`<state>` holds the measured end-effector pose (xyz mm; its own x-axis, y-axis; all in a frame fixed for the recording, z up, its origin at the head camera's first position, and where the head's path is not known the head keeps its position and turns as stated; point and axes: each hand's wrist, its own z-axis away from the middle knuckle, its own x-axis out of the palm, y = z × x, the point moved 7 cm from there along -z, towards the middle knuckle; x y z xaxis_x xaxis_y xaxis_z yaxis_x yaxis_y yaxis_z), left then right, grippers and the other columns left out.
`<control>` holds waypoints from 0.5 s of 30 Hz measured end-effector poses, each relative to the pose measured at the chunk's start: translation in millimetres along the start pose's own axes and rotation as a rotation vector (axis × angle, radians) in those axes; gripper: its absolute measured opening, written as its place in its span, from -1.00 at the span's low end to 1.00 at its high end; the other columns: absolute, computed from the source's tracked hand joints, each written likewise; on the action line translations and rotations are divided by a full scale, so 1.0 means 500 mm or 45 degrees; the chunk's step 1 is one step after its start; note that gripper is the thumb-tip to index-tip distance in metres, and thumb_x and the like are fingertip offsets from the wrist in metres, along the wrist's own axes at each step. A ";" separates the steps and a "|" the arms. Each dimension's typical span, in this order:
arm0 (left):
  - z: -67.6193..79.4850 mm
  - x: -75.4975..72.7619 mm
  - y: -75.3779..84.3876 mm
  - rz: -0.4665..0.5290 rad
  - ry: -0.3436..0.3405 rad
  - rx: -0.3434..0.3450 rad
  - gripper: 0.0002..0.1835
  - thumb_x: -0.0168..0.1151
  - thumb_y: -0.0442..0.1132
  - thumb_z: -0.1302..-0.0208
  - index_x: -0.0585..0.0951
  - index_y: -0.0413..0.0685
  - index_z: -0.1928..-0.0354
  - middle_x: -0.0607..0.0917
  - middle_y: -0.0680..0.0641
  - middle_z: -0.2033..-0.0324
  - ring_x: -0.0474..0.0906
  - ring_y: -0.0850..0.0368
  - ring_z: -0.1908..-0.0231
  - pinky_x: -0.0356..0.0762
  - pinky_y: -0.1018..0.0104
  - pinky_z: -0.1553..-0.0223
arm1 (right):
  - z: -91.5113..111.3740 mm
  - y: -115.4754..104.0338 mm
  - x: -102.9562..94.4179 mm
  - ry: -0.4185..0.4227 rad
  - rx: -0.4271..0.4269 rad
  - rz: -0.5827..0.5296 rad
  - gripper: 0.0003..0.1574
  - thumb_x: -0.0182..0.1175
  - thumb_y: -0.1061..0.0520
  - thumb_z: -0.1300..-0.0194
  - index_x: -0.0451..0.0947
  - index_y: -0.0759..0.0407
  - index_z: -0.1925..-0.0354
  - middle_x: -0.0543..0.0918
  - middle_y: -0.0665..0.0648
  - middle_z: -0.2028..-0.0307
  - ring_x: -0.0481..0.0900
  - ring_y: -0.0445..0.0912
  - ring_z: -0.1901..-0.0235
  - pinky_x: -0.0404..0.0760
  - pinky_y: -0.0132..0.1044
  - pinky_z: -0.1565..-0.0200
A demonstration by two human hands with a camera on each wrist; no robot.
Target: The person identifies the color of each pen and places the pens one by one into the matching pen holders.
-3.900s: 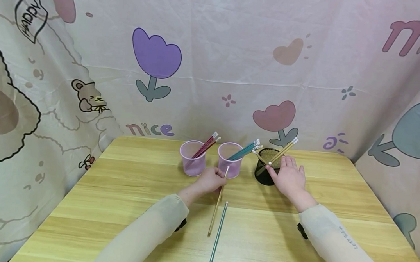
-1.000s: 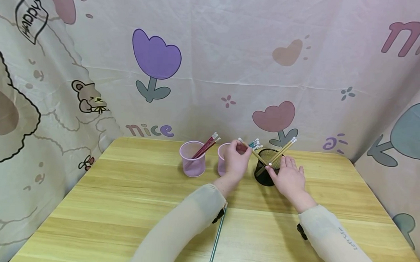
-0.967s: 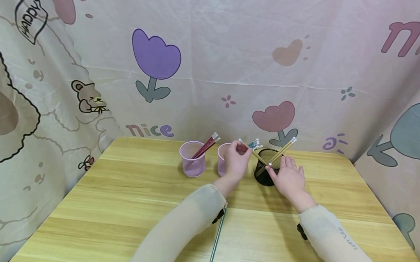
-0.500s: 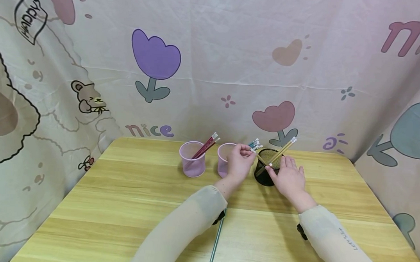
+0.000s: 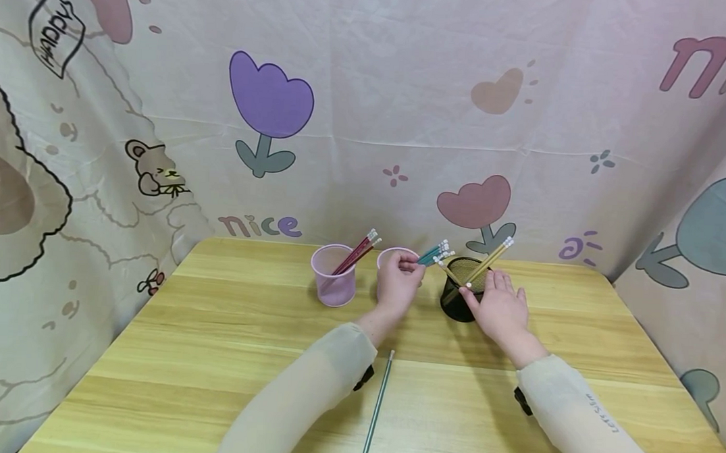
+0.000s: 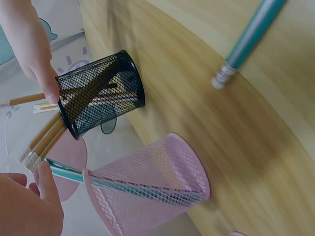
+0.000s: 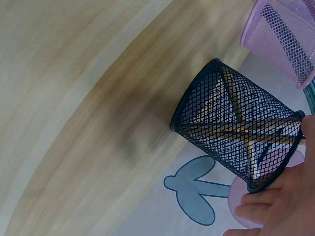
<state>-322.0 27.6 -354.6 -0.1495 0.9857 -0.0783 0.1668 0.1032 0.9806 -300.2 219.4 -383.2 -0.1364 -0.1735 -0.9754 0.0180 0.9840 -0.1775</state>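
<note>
In the head view my left hand (image 5: 400, 282) hovers at the middle pink mesh pencil cup (image 5: 386, 254), beside the eraser ends of several teal pencils (image 5: 435, 253) standing in it. Its fingers are bent loosely and nothing shows between them. In the left wrist view, its fingertips are close to the white erasers of yellow pencils (image 6: 47, 135). My right hand (image 5: 502, 310) holds the black mesh pencil cup (image 5: 457, 305) by its rim, thumb on the near side, fingers along the right. Several yellow pencils (image 5: 489, 262) lean in that cup.
Left of these stands another pink mesh cup (image 5: 334, 289) with red pencils (image 5: 355, 256). A single teal pencil (image 5: 377, 406) lies on the wooden table (image 5: 211, 355) near the front, eraser end away from me. A patterned cloth (image 5: 368, 105) hangs behind the table.
My left hand carried a yellow pencil from the table to the black cup, let it go inside, then drew back left to the middle pink cup. The right hand stayed on the black cup.
</note>
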 end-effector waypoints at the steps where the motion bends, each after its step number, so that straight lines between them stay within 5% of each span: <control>1: 0.000 -0.006 0.000 -0.017 0.014 0.015 -0.81 0.22 -0.45 -0.04 0.56 -0.34 0.25 0.64 -0.11 0.46 0.48 0.34 0.58 0.58 0.50 0.49 | 0.000 -0.001 0.000 -0.002 0.000 -0.001 0.02 -0.24 -0.32 -0.40 -0.01 0.54 -0.34 0.06 0.53 -0.34 0.01 0.36 -0.36 -0.04 0.34 -0.31; 8: 0.014 -0.056 0.011 -0.281 0.018 0.147 -0.85 0.18 -0.38 -0.05 0.58 -0.17 0.28 0.69 -0.07 0.42 0.60 0.18 0.41 0.56 0.43 0.32 | 0.000 -0.006 0.002 -0.029 -0.010 -0.002 0.03 -0.27 -0.33 -0.40 -0.03 0.54 -0.35 0.03 0.53 -0.35 -0.02 0.37 -0.36 -0.07 0.33 -0.31; 15: 0.014 -0.132 0.044 -0.639 0.026 0.408 -0.84 0.21 -0.31 -0.10 0.60 -0.12 0.23 0.70 -0.06 0.32 0.62 0.09 0.28 0.57 0.27 0.21 | 0.001 -0.004 -0.002 -0.023 -0.013 0.001 0.02 -0.26 -0.32 -0.41 -0.02 0.55 -0.34 0.04 0.53 -0.35 -0.01 0.37 -0.36 -0.06 0.33 -0.31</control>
<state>-301.5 -34.5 -329.0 -0.3047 0.8032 -0.5118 0.3563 0.5945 0.7209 -299.4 217.8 -382.2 -0.1187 -0.1735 -0.9777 0.0078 0.9844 -0.1757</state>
